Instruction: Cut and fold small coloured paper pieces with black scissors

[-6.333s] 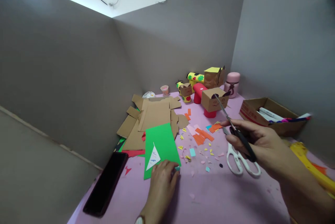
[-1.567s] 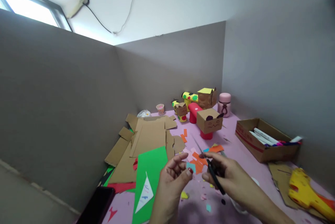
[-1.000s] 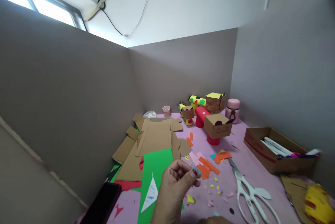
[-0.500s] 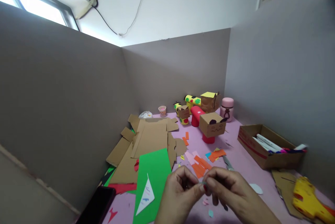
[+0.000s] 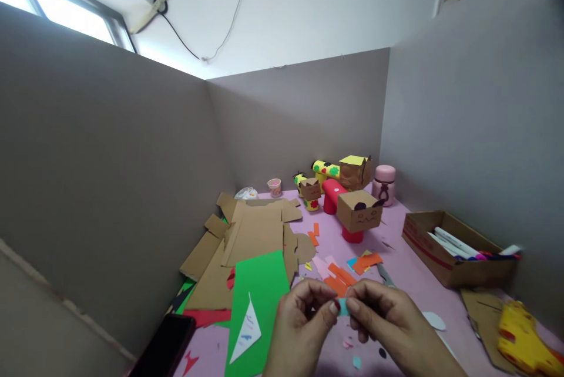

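Low in the view, my left hand [image 5: 305,325] and my right hand [image 5: 384,319] face each other with thumbs and fingertips pinched. Between them is a small light-blue paper piece [image 5: 343,307], held at its two sides. Orange paper strips [image 5: 339,282] lie on the pink tabletop just beyond my fingertips. Below the hands are small pink, blue and black scraps. Left of my left hand lies a green sheet [image 5: 261,283] with a white paper triangle [image 5: 249,333] on it.
Cardboard sheets [image 5: 255,230] cover the left. A red cardboard-headed animal [image 5: 359,212] stands behind the strips, near yellow spotted ones. To the right are a pink bottle [image 5: 384,186], a box of markers [image 5: 458,274] and a yellow glue gun [image 5: 524,339]. A phone [image 5: 164,344] lies lower left.
My fingertips have moved slightly apart, and more of the light-blue piece shows between them. The black scrap near my right hand is now fully visible.
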A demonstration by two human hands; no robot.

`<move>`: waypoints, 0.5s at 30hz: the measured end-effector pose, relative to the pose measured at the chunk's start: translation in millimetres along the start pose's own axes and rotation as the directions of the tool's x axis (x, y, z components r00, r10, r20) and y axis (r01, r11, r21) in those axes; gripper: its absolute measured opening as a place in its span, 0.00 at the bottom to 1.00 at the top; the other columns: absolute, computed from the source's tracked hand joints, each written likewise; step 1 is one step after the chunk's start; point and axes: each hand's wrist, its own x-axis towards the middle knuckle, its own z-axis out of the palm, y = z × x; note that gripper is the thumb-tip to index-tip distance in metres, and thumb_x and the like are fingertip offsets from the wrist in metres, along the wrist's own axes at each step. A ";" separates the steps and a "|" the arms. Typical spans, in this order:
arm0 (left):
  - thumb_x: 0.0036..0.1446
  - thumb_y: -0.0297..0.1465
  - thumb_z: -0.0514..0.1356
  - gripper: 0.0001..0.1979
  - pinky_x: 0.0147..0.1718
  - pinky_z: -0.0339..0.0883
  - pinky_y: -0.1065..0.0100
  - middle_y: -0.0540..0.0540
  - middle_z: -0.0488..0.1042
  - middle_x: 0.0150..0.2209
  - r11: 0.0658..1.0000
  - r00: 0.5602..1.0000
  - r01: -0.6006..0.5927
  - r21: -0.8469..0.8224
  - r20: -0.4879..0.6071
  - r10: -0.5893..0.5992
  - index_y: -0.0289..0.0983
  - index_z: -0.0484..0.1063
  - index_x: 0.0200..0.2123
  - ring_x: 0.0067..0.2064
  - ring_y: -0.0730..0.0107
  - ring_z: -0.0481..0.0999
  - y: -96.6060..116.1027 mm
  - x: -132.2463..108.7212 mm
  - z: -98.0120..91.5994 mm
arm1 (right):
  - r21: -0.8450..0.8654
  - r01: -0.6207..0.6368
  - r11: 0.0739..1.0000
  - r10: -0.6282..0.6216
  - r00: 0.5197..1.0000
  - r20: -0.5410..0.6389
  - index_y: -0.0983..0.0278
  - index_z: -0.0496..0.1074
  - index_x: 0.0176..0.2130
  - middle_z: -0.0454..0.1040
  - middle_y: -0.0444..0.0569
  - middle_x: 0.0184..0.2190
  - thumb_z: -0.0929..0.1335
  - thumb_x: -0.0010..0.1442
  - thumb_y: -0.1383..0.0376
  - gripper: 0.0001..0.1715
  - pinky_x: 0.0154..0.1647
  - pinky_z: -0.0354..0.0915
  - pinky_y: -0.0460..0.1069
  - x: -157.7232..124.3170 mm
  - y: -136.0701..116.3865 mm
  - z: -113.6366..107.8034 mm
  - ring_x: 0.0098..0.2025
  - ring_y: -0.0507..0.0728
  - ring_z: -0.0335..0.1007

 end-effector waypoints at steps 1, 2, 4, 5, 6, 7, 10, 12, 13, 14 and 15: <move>0.44 0.34 0.67 0.08 0.24 0.57 0.72 0.53 0.67 0.20 1.000 1.000 -0.015 0.015 -0.005 0.015 0.36 0.73 0.25 0.24 0.74 0.63 0.3 -0.1 -0.3 | 0.022 -0.012 1.000 0.012 1.000 -0.009 0.63 0.69 0.27 0.69 0.41 0.20 0.65 0.58 0.52 0.18 0.23 0.65 0.46 0.6 0.9 0.4 0.21 0.53 0.67; 0.44 0.34 0.67 0.08 0.25 0.57 0.71 0.53 0.67 0.21 0.999 1.000 -0.026 0.023 -0.015 0.027 0.37 0.73 0.25 0.24 0.73 0.63 0.4 -0.2 -0.9 | 0.043 -0.019 0.999 0.020 1.000 -0.016 0.63 0.69 0.27 0.69 0.41 0.20 0.66 0.58 0.53 0.18 0.23 0.65 0.46 1.0 1.6 0.5 0.21 0.52 0.67; 0.45 0.35 0.67 0.09 0.26 0.58 0.71 0.52 0.68 0.23 0.999 0.998 -0.044 0.019 -0.048 0.045 0.37 0.73 0.26 0.25 0.72 0.64 -0.5 -0.4 -2.2 | 0.071 -0.022 0.997 0.025 0.999 -0.043 0.63 0.68 0.27 0.68 0.41 0.21 0.67 0.58 0.54 0.17 0.24 0.65 0.46 1.5 1.7 -0.4 0.21 0.52 0.66; 0.45 0.36 0.66 0.09 0.27 0.59 0.71 0.51 0.69 0.24 0.998 0.996 -0.056 0.008 -0.068 0.056 0.37 0.73 0.27 0.26 0.72 0.65 -1.4 -0.6 -2.8 | 0.079 -0.019 0.997 0.023 0.998 -0.055 0.63 0.68 0.27 0.67 0.40 0.21 0.67 0.58 0.55 0.16 0.24 0.64 0.46 1.3 1.0 -1.3 0.22 0.52 0.66; 0.46 0.37 0.66 0.10 0.27 0.59 0.71 0.51 0.70 0.25 0.998 0.994 -0.067 -0.004 -0.084 0.066 0.37 0.74 0.28 0.27 0.72 0.65 -2.5 -0.8 -3.1 | 0.080 -0.011 0.997 0.016 0.998 -0.064 0.63 0.69 0.27 0.67 0.40 0.21 0.67 0.58 0.55 0.16 0.24 0.64 0.46 0.9 -0.2 -2.5 0.22 0.52 0.66; 0.46 0.38 0.66 0.11 0.27 0.59 0.71 0.51 0.70 0.26 0.997 0.994 -0.073 -0.011 -0.084 0.072 0.38 0.74 0.29 0.27 0.72 0.65 -3.8 -1.2 -3.0 | 0.072 0.006 0.997 -0.001 0.998 -0.069 0.63 0.69 0.27 0.66 0.40 0.21 0.67 0.59 0.56 0.15 0.24 0.64 0.46 0.2 -1.7 -3.7 0.23 0.52 0.66; 0.46 0.39 0.66 0.12 0.25 0.58 0.72 0.52 0.68 0.23 0.999 0.998 -0.051 0.011 -0.027 0.051 0.38 0.75 0.32 0.25 0.72 0.63 -7.4 -3.1 -1.3 | 0.005 0.083 0.997 -0.082 0.994 -0.065 0.62 0.71 0.28 0.69 0.42 0.22 0.66 0.60 0.58 0.12 0.26 0.65 0.47 -2.9 -5.5 -6.1 0.25 0.54 0.67; 0.46 0.40 0.66 0.11 0.24 0.58 0.71 0.51 0.67 0.21 0.997 0.999 -0.039 0.060 0.001 0.039 0.38 0.76 0.29 0.25 0.72 0.64 -8.1 -5.9 0.2 | -0.051 0.124 0.991 -0.127 0.990 -0.063 0.60 0.73 0.29 0.71 0.43 0.23 0.66 0.59 0.60 0.09 0.28 0.65 0.48 -4.9 -5.6 -6.3 0.27 0.56 0.69; 0.46 0.40 0.66 0.11 0.24 0.59 0.71 0.50 0.68 0.21 0.995 0.999 -0.048 0.087 -0.002 0.048 0.38 0.76 0.27 0.25 0.71 0.65 -7.7 -7.7 0.8 | -0.067 0.136 0.988 -0.141 0.988 -0.065 0.58 0.74 0.30 0.72 0.44 0.24 0.66 0.59 0.61 0.08 0.29 0.65 0.48 -5.7 -4.6 -6.1 0.28 0.57 0.69; 0.47 0.40 0.65 0.11 0.25 0.60 0.70 0.49 0.70 0.22 0.991 0.998 -0.064 0.118 -0.013 0.066 0.38 0.75 0.25 0.26 0.69 0.66 -6.8 -9.9 1.3 | -0.079 0.144 0.986 -0.150 0.986 -0.070 0.56 0.74 0.30 0.73 0.44 0.25 0.67 0.58 0.61 0.07 0.29 0.65 0.49 -6.3 -3.2 -5.7 0.28 0.58 0.70; 0.48 0.40 0.65 0.12 0.26 0.61 0.69 0.47 0.71 0.23 0.985 0.995 -0.085 0.153 -0.031 0.091 0.37 0.75 0.23 0.28 0.67 0.68 -5.8 -12.1 1.6 | -0.088 0.148 0.985 -0.155 0.985 -0.076 0.54 0.74 0.30 0.73 0.44 0.25 0.67 0.57 0.62 0.06 0.29 0.65 0.49 -6.9 -1.4 -5.3 0.29 0.59 0.70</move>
